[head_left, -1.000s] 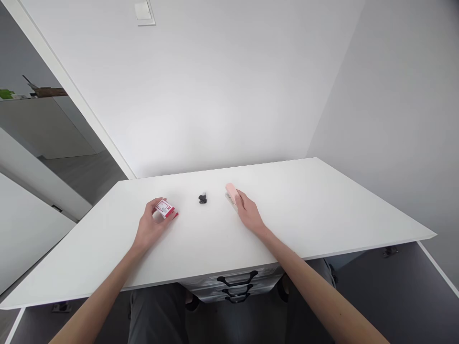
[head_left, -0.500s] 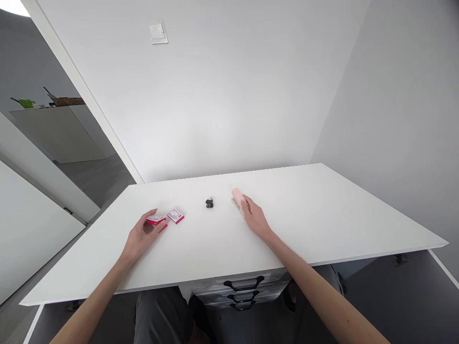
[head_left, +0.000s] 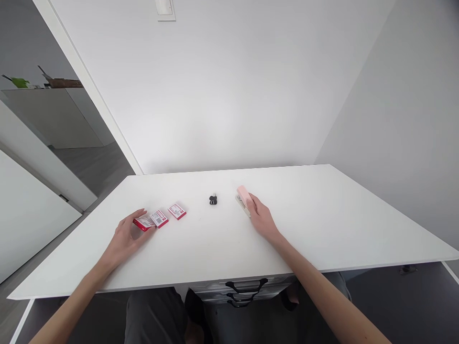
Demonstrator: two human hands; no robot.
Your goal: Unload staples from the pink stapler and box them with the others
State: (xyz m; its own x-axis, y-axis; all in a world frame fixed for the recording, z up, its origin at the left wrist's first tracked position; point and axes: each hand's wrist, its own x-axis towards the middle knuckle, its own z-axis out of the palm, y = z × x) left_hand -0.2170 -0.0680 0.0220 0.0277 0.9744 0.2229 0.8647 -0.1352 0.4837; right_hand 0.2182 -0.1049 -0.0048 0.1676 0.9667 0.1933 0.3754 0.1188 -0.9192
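Thumb and fingers of my left hand (head_left: 125,235) are closed round the sides of a small red-and-white box (head_left: 144,222) on the left of the table. Close beside it lies a second box (head_left: 159,219) of the same kind, near my thumb tip. A third such box (head_left: 177,210) rests flat a little farther right. My right hand (head_left: 262,217) grips a pink stapler (head_left: 244,195) with a pale base, its front pointing away from me. Between the hands, towards the back, sits a small black object (head_left: 213,199) with a pale tip; its kind is unclear.
The white table (head_left: 322,215) stands against a pale wall (head_left: 229,95) with a switch (head_left: 165,8). Drawers with black handles (head_left: 246,285) are below its front edge. A doorway at left shows a cabinet (head_left: 53,117) beyond.
My left hand has shifted left with one box, and the second box now shows beside it. The right hand still holds the stapler. The view has tilted down slightly.
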